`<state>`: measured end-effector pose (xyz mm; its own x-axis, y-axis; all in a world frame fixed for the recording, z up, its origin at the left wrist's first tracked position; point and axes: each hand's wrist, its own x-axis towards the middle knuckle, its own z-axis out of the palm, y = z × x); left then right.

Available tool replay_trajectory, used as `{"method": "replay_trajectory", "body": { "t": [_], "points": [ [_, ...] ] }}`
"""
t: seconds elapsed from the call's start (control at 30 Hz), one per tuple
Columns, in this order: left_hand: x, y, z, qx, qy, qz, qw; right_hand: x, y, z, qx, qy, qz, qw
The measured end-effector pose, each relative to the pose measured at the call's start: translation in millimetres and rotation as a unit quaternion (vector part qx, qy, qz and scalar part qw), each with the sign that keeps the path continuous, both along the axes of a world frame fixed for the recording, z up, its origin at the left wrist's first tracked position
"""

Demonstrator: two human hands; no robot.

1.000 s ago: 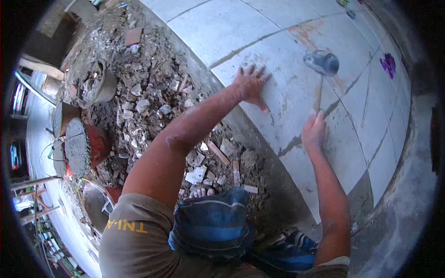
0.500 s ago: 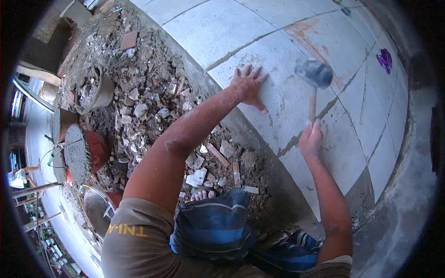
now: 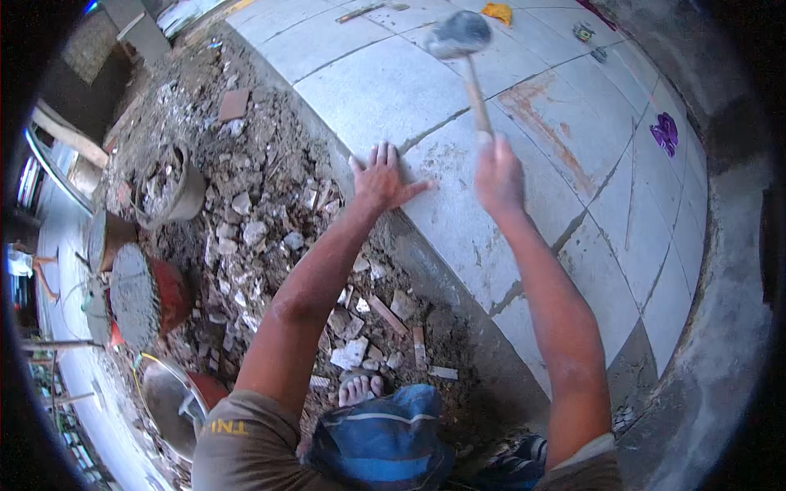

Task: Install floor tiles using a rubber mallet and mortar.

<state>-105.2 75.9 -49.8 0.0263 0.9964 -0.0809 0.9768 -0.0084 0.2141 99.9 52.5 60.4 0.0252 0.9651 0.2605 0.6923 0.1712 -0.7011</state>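
My right hand [image 3: 499, 176] is wrapped round the wooden handle of a rubber mallet [image 3: 460, 37]. The mallet's dark head, somewhat blurred, is raised over the pale floor tiles [image 3: 381, 82], pointing away from me. My left hand [image 3: 382, 178] rests with fingers spread near the outer edge of the tiled floor, close to a joint between two tiles. Its thumb points right, across the nearer tile. Reddish-brown smears mark one tile [image 3: 548, 123] right of the mallet handle.
Rubble and soil [image 3: 246, 221] border the tiles on the left. A bucket of debris [image 3: 172, 184], a red bucket of grey mortar [image 3: 143, 295] and another bucket [image 3: 176, 401] stand there. Purple plastic [image 3: 665, 133], a yellow cloth [image 3: 497, 12] and a tape measure [image 3: 583, 31] lie on the tiles.
My left hand has shifted left along the tile edge toward the joint. My right hand has moved up and left with the mallet, which now reaches farther away.
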Motion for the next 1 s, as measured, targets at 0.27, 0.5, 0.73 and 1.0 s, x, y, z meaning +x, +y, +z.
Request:
{"method": "replay_trajectory", "body": {
  "t": [0.27, 0.5, 0.73, 1.0],
  "points": [
    [-10, 5, -17, 0.012, 0.005, -0.046, 0.999, -62, 54, -86, -0.109, -0.083, -0.031, 0.99],
    [-12, 0, -14, 0.015, -0.005, -0.025, 1.0, -69, 52, -97, -0.082, -0.105, 0.015, 0.991],
    [-21, 9, -20, 0.05, -0.003, -0.025, 0.998, -89, 61, -100, -0.068, -0.135, 0.01, 0.989],
    [-106, 58, -10, -0.004, 0.005, 0.003, 1.0, -120, 71, -18, 0.103, -0.005, 0.026, 0.994]
  ]
}}
